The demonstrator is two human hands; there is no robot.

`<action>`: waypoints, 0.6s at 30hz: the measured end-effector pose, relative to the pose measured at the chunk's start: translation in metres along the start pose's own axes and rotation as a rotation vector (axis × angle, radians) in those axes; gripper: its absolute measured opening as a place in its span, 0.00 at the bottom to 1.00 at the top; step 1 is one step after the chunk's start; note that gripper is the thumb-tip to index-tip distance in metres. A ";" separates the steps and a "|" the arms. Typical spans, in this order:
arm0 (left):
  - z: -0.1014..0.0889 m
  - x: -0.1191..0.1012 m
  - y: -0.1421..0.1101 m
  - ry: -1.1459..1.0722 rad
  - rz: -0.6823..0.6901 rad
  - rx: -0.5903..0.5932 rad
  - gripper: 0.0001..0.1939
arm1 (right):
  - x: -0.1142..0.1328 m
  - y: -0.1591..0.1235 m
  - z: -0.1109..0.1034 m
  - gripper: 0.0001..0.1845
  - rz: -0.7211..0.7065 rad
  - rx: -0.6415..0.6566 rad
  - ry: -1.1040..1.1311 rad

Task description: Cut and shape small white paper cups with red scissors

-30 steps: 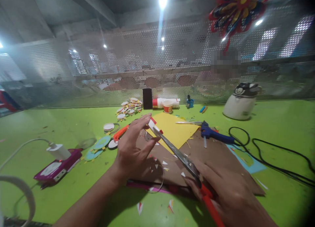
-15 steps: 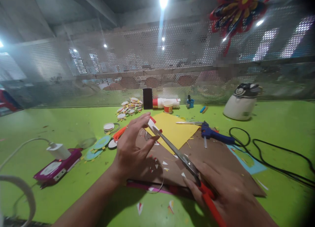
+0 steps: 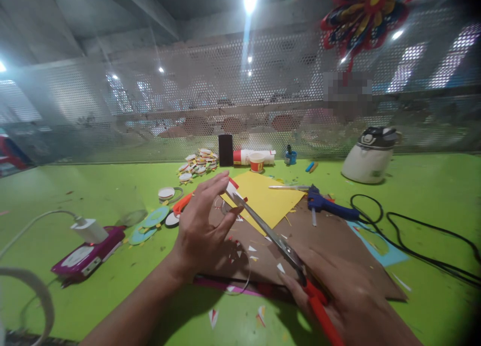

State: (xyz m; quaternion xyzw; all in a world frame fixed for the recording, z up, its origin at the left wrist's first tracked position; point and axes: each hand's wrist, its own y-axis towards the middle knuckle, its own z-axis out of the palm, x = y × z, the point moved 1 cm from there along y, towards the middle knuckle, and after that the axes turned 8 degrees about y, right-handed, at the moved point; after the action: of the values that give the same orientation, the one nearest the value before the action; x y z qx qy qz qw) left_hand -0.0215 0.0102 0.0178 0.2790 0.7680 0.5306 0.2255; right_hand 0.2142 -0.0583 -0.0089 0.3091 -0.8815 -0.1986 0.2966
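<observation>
My left hand (image 3: 201, 226) pinches a small red and white paper piece (image 3: 231, 187) between thumb and fingertips, held above the brown cardboard sheet (image 3: 319, 236). My right hand (image 3: 338, 296) grips red-handled scissors (image 3: 274, 238) by the handle. Their long blades point up-left and meet the paper piece at its edge. Small red and white paper offcuts (image 3: 240, 248) lie on the cardboard below the hands. A yellow paper sheet (image 3: 263, 196) lies just behind the blades.
A blue glue gun (image 3: 325, 203) with a black cord (image 3: 413, 236) lies to the right. At left sit a magenta device (image 3: 84, 256) with a white plug, blue paper discs (image 3: 152, 221) and round cutouts (image 3: 197, 165). A white pot (image 3: 370, 155), glue tube and cup stand by the mesh wall.
Almost nothing differs: the scissors have shifted very slightly against the paper piece, and both hands stay where they were.
</observation>
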 end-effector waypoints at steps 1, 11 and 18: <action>0.000 0.000 0.000 0.003 0.003 -0.002 0.25 | 0.001 0.000 0.000 0.08 -0.004 -0.006 0.007; 0.000 -0.002 0.000 0.014 -0.021 -0.002 0.25 | -0.004 -0.002 0.001 0.10 -0.009 -0.002 -0.022; -0.001 0.000 0.000 -0.021 -0.015 0.016 0.25 | -0.003 0.000 0.000 0.09 -0.020 -0.005 -0.024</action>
State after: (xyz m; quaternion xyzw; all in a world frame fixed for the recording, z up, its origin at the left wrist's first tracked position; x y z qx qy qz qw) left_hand -0.0224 0.0099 0.0186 0.2806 0.7717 0.5200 0.2352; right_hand 0.2160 -0.0562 -0.0099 0.3146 -0.8814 -0.2073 0.2850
